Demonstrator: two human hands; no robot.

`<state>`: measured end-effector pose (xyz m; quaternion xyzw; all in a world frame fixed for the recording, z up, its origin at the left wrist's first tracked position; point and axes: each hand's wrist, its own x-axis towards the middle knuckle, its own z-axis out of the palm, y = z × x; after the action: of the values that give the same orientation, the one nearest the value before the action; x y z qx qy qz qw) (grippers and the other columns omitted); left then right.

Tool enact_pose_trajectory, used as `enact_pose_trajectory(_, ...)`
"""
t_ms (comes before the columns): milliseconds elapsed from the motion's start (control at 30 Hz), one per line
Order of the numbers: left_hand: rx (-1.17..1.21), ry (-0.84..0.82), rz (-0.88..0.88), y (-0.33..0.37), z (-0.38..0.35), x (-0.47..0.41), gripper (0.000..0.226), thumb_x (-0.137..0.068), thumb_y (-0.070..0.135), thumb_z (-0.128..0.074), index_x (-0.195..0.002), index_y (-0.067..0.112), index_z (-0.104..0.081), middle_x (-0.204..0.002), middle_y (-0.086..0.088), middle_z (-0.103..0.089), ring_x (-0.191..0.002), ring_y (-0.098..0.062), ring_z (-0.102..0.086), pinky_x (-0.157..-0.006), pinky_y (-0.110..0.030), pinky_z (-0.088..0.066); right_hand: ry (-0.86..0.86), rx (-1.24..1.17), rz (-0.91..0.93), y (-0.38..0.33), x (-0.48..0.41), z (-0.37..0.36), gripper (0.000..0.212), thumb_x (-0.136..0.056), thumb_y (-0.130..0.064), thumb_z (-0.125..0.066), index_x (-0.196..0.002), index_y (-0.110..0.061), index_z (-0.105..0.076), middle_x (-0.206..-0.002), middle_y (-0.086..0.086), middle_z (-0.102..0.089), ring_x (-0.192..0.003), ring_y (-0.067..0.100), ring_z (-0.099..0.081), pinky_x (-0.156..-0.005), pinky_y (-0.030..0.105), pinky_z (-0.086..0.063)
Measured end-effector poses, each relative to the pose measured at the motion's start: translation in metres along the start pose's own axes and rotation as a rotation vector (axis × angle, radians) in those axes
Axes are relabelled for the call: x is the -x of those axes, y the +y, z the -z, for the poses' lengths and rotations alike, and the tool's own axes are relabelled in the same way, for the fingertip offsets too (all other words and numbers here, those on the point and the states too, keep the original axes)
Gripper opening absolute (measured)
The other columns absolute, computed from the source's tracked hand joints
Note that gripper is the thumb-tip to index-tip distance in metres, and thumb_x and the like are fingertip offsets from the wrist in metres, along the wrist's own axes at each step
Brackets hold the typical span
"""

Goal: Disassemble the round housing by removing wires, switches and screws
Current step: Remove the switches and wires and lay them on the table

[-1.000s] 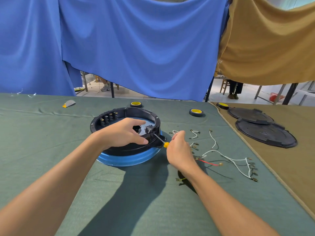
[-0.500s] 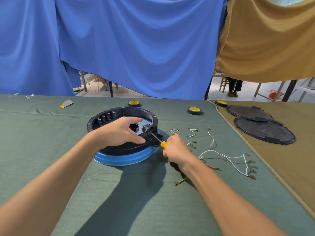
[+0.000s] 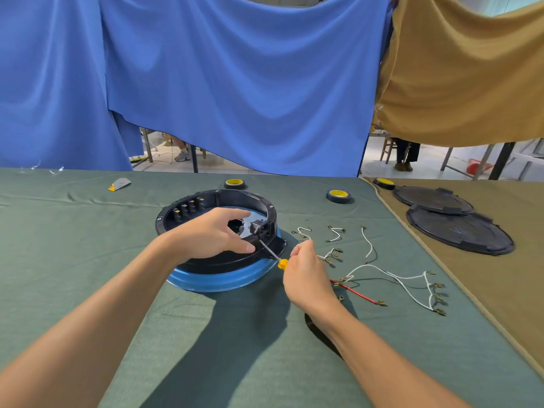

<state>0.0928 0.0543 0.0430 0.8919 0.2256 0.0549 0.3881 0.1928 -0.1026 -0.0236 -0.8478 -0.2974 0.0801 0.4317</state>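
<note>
Black housing point(image 3: 235, 196) sat mid-table in head view. Wires point(image 3: 391, 275) were already out, lying toward the right edge; switches point(image 3: 188, 210) remained inside. Left hand point(image 3: 209, 234) rested loosely on the housing. Right hand point(image 3: 306, 275) pinched a screwdriver point(image 3: 282, 264), tip at an inner block point(image 3: 258, 226); screws likely unfinished.

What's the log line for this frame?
left hand: rests on round housing | right hand: grips screwdriver, tip at black block | wires: loose on green cloth

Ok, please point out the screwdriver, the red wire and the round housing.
screwdriver point(image 3: 268, 250): head view, on its metal shaft.
red wire point(image 3: 354, 292): head view, on its middle.
round housing point(image 3: 241, 195): head view, on its far rim.
</note>
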Motion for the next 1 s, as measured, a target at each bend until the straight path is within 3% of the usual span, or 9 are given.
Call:
enact_pose_trajectory(67, -0.007, 0.002, -0.011, 0.001, 0.0, 0.0, 0.078, -0.084, 0.027, -0.076, -0.15, 0.03, -0.036, -0.103, 0.009, -0.074, -0.106, -0.01, -0.064, -0.102, -0.031, -0.037, -0.085, -0.1, -0.078, -0.001, -0.005, 0.004, 0.014, -0.087, -0.005, -0.031, -0.085, -0.016, -0.039, -0.078, 0.006, -0.052, -0.072, 0.024, -0.046, -0.059, 0.031, -0.033)
enact_pose_trajectory(167, -0.007, 0.002, -0.02, 0.002, 0.0, 0.001, 0.077, -0.084, 0.027, -0.076, -0.15, 0.031, -0.035, -0.102, 0.008, -0.074, -0.105, -0.01, -0.065, -0.102, -0.031, -0.038, -0.213, -0.297, -0.17, -0.004, -0.014, 0.014, 0.025, -0.082, 0.004, -0.024, -0.069, -0.016, -0.032, -0.054, 0.003, -0.035, -0.046, 0.013, -0.028, -0.042, 0.022, -0.018)
enact_pose_trajectory(233, -0.005, -0.003, -0.021, 0.002, 0.0, 0.001, 0.077, -0.085, 0.026, -0.075, -0.15, 0.031, -0.034, -0.102, 0.009, -0.074, -0.107, -0.011, -0.064, -0.104, -0.032, -0.038, -0.226, -0.298, -0.163, -0.004, -0.016, 0.016, 0.026, -0.081, 0.005, -0.024, -0.066, -0.016, -0.031, -0.051, 0.002, -0.032, -0.043, 0.012, -0.025, -0.041, 0.022, -0.017)
enact_pose_trajectory(400, -0.008, -0.013, 0.007, 0.003, 0.0, 0.001, 0.077, -0.084, 0.028, -0.076, -0.15, 0.031, -0.036, -0.104, 0.011, -0.073, -0.108, -0.009, -0.063, -0.1, -0.029, -0.034, 0.014, 0.134, -0.026, 0.004, -0.011, 0.008, 0.011, -0.09, -0.004, -0.035, -0.097, -0.009, -0.041, -0.096, 0.017, -0.057, -0.087, 0.034, -0.05, -0.066, 0.035, -0.032)
enact_pose_trajectory(533, -0.024, -0.006, 0.029, 0.0, 0.0, 0.0, 0.078, -0.083, 0.031, -0.076, -0.15, 0.027, -0.037, -0.109, 0.012, -0.072, -0.112, -0.011, -0.061, -0.104, -0.03, -0.035, 0.042, 0.114, -0.037, 0.005, -0.014, 0.012, 0.014, -0.09, -0.004, -0.032, -0.098, -0.008, -0.042, -0.101, 0.018, -0.058, -0.094, 0.037, -0.053, -0.073, 0.04, -0.041)
enact_pose_trajectory(667, -0.019, -0.009, 0.021, -0.001, 0.001, -0.001, 0.079, -0.083, 0.031, -0.077, -0.15, 0.028, -0.036, -0.089, 0.024, -0.068, -0.098, 0.001, -0.061, -0.097, -0.027, -0.034, -0.041, -0.081, -0.149, 0.003, -0.014, 0.012, 0.016, -0.088, -0.003, -0.032, -0.082, -0.014, -0.041, -0.084, 0.013, -0.054, -0.071, 0.024, -0.045, -0.061, 0.032, -0.037)
enact_pose_trajectory(833, -0.013, -0.037, -0.049, 0.002, 0.0, 0.0, 0.063, -0.085, 0.025, -0.075, -0.141, 0.033, -0.047, -0.091, 0.015, -0.075, -0.092, 0.001, -0.067, -0.09, -0.021, -0.041, -0.208, -0.692, -0.476, -0.013, -0.02, 0.027, 0.034, -0.088, 0.006, -0.017, -0.068, -0.016, -0.032, -0.045, -0.001, -0.027, -0.036, 0.008, -0.016, -0.029, 0.018, -0.011)
enact_pose_trajectory(933, -0.049, -0.009, -0.021, 0.001, -0.001, -0.002, 0.075, -0.085, 0.025, -0.076, -0.149, 0.026, -0.038, -0.088, 0.008, -0.076, -0.092, 0.005, -0.063, -0.082, -0.015, -0.038, -0.169, -0.753, -0.478, -0.022, -0.017, 0.018, 0.029, -0.089, 0.005, -0.015, -0.075, -0.013, -0.032, -0.053, 0.001, -0.028, -0.036, 0.007, -0.016, -0.028, 0.016, -0.009)
enact_pose_trajectory(1000, -0.041, -0.019, -0.009, 0.0, 0.0, -0.002, 0.074, -0.086, 0.022, -0.074, -0.15, 0.027, -0.038, -0.093, 0.009, -0.076, -0.1, -0.001, -0.064, -0.091, -0.02, -0.039, -0.113, -0.708, -0.459, -0.024, -0.012, 0.012, 0.027, -0.09, 0.005, -0.018, -0.075, -0.013, -0.032, -0.056, 0.002, -0.029, -0.041, 0.009, -0.017, -0.029, 0.017, -0.01)
